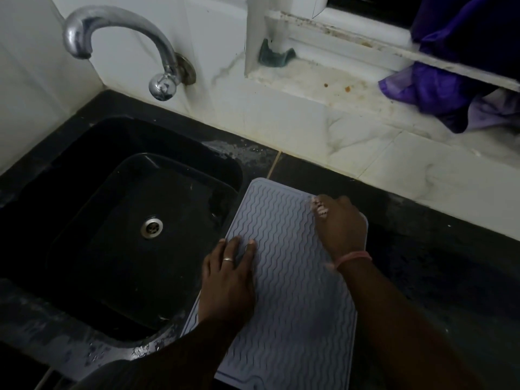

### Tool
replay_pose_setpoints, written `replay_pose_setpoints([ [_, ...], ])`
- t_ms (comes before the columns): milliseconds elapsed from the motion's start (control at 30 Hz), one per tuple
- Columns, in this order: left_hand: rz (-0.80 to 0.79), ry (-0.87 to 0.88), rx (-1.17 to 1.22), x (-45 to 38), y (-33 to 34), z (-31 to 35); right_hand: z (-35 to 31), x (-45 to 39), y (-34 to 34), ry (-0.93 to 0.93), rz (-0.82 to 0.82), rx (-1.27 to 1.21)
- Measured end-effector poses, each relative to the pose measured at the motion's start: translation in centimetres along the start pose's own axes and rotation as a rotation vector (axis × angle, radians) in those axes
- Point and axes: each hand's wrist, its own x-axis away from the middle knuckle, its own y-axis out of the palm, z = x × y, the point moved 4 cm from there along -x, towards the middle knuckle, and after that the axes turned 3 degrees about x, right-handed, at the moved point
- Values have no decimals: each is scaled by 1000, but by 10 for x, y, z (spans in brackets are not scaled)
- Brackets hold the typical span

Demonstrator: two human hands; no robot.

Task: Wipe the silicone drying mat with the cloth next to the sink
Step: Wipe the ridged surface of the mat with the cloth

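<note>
The pale grey wavy-ribbed silicone drying mat [284, 277] lay on the dark surface [422, 263] just right of the black sink [84, 220]. Left hand [228, 280] pressed flat on it, fingers straight – right hand [339, 223] curled near the far edge, maybe gripping something, couldn't tell.

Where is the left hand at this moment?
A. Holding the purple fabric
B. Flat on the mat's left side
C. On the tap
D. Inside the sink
B: the left hand lies with straight fingers on the silicone drying mat, beside the sink.
</note>
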Motion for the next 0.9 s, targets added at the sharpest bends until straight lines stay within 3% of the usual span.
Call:
replay_pose_setpoints([
  [133, 2, 1, 4, -3, 1, -1, -10, 16, -3, 10, -19, -85],
  [233, 18, -8, -9, -1, 1, -1, -33, 72, -3, -71, -74, -100],
  [400, 19, 4, -4, 3, -2, -3, -62, 167, -8, -19, -91, -197],
  [633, -48, 26, -21, 8, -9, 6, -102, 191, -7, -6, -158, -186],
  [900, -74, 113, -4, 10, -23, 9, -95, 229, -9, -90, -152, -223],
])
